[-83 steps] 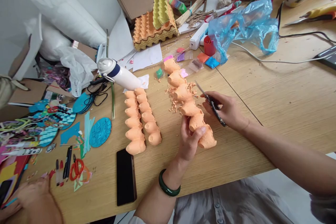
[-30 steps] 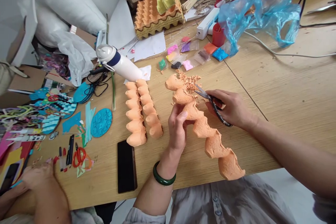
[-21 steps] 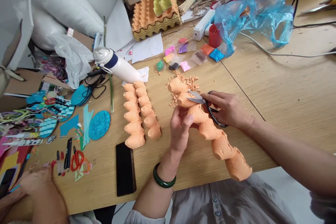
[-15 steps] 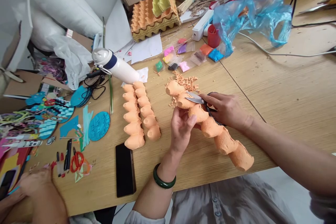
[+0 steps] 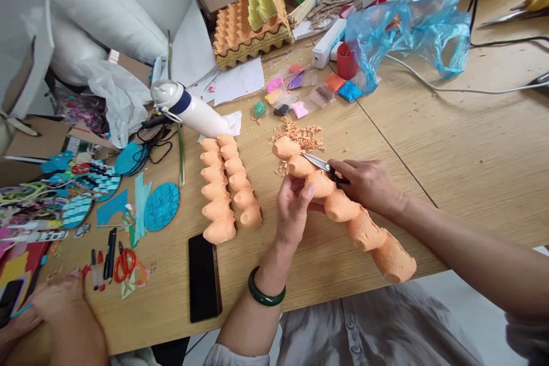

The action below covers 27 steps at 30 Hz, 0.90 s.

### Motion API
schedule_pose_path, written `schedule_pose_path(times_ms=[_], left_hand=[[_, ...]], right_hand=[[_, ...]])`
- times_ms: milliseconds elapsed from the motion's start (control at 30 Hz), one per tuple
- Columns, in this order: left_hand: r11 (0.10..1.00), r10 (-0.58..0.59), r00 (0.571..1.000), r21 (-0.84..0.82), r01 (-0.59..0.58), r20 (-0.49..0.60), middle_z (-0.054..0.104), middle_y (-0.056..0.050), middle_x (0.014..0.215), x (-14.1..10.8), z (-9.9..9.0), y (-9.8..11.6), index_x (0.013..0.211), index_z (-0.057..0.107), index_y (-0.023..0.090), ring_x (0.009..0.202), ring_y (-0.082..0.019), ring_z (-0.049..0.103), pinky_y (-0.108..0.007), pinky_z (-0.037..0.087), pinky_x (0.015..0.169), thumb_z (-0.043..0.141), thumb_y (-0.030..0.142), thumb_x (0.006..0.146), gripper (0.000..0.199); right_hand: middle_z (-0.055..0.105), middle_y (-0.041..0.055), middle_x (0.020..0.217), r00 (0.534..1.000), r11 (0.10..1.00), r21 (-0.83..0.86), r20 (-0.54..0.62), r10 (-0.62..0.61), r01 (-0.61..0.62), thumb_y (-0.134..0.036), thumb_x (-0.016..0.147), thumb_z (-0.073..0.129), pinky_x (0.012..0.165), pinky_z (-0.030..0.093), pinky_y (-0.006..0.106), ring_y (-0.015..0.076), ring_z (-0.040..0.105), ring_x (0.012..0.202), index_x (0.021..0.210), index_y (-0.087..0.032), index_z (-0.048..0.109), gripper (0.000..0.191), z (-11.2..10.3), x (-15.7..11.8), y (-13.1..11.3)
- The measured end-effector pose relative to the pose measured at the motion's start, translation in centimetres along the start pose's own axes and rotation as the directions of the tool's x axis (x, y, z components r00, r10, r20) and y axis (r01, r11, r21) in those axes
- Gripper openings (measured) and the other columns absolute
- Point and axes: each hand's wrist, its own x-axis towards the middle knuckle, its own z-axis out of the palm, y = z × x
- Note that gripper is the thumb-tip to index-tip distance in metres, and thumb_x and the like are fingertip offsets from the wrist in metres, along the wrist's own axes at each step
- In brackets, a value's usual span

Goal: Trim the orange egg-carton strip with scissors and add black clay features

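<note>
A long orange strip of egg-carton cups (image 5: 341, 206) slants across the table in front of me, its near end by the table edge. My left hand (image 5: 293, 206) grips it from the left side, thumb on top of a cup and fingers underneath. In my right hand (image 5: 371, 183) is a pair of black-handled scissors (image 5: 318, 162). Their blades look closed and lie along the strip's far edge, pointing up-left. Orange paper trimmings (image 5: 302, 134) are heaped beyond the strip's far end. Left of my hand, two more cup strips (image 5: 218, 200) (image 5: 242, 183) lie side by side.
A black phone (image 5: 205, 279) and a white bottle (image 5: 189, 107) are on the left. Small colored packets (image 5: 299, 108), stacked egg trays (image 5: 253, 28) and a blue plastic bag (image 5: 412, 28) lie farther back. Another person's hands (image 5: 60, 300) rest at lower left beside red scissors (image 5: 124, 263).
The scissor blades have gone from apart to together. My right hand has shifted slightly, and the strip has moved a little in my left hand.
</note>
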Motion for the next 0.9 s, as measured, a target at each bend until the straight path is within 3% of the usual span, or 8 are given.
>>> schedule_pose_path(times_ms=[133, 267, 400, 567, 800, 900], left_hand=[[0.999, 0.011, 0.999, -0.031, -0.012, -0.034, 0.073, -0.006, 0.122, 0.5, -0.5, 0.3, 0.126, 0.065, 0.026, 0.111, -0.026, 0.072, -0.029, 0.067, 0.071, 0.074, 0.046, 0.090, 0.042], [0.998, 0.005, 0.986, -0.061, -0.016, -0.166, 0.072, -0.007, 0.116, 1.1, -1.3, 0.6, 0.117, 0.067, 0.022, 0.106, -0.024, 0.072, -0.028, 0.065, 0.071, 0.072, 0.048, 0.090, 0.038], [0.997, 0.019, 0.979, -0.064, -0.032, -0.203, 0.071, -0.007, 0.118, 1.4, -1.8, 0.7, 0.117, 0.066, 0.021, 0.107, -0.024, 0.071, -0.027, 0.064, 0.071, 0.070, 0.047, 0.090, 0.038], [0.992, 0.110, 0.981, -0.039, -0.118, -0.158, 0.069, -0.006, 0.127, 1.2, -1.8, 0.7, 0.124, 0.065, 0.024, 0.118, -0.027, 0.067, -0.030, 0.064, 0.078, 0.070, 0.043, 0.090, 0.039], [0.978, 0.208, 0.968, -0.005, -0.210, -0.141, 0.069, -0.003, 0.126, 1.0, -1.7, 0.5, 0.125, 0.066, 0.030, 0.117, -0.024, 0.067, -0.038, 0.060, 0.098, 0.072, 0.044, 0.091, 0.037], [0.967, 0.251, 0.952, -0.001, -0.255, -0.175, 0.068, -0.003, 0.126, 0.9, -1.4, 0.5, 0.126, 0.065, 0.032, 0.119, -0.024, 0.067, -0.042, 0.057, 0.104, 0.078, 0.047, 0.087, 0.043]], right_hand=[[0.075, 0.0055, 0.077, 0.982, 0.967, 0.175, -0.002, 0.190, -0.186, -0.039, 0.093, 0.057, 0.056, 0.033, 0.027, 0.0167, 0.061, 0.062, 0.103, -0.021, 0.076, 0.028, -0.4, 0.6, -0.3], [0.070, 0.0029, 0.074, 0.955, 0.866, 0.407, 0.065, 0.289, -0.290, -0.056, 0.090, 0.064, 0.058, 0.039, 0.027, 0.0162, 0.059, 0.061, 0.111, -0.019, 0.071, 0.042, -2.1, 1.0, -0.6], [0.070, 0.0025, 0.076, 0.966, 0.854, 0.455, 0.065, 0.250, -0.251, -0.051, 0.090, 0.064, 0.060, 0.043, 0.027, 0.0151, 0.058, 0.062, 0.115, -0.018, 0.069, 0.042, -2.8, 1.2, -0.5], [0.072, 0.0015, 0.076, 0.978, 0.931, 0.307, -0.001, 0.208, -0.198, -0.035, 0.085, 0.066, 0.057, 0.042, 0.026, 0.0158, 0.062, 0.061, 0.118, -0.021, 0.071, 0.036, -1.7, 1.2, -0.2], [0.076, 0.0063, 0.088, 0.995, 0.954, 0.297, -0.087, 0.055, -0.027, -0.036, 0.092, 0.060, 0.062, 0.046, 0.028, 0.0157, 0.062, 0.063, 0.117, -0.020, 0.073, 0.033, -1.3, 1.2, 0.5], [0.074, 0.0053, 0.082, 0.993, 0.952, 0.300, -0.082, 0.088, -0.060, -0.039, 0.093, 0.061, 0.060, 0.045, 0.028, 0.0153, 0.059, 0.060, 0.114, -0.020, 0.075, 0.032, -2.1, 1.3, 0.6]])
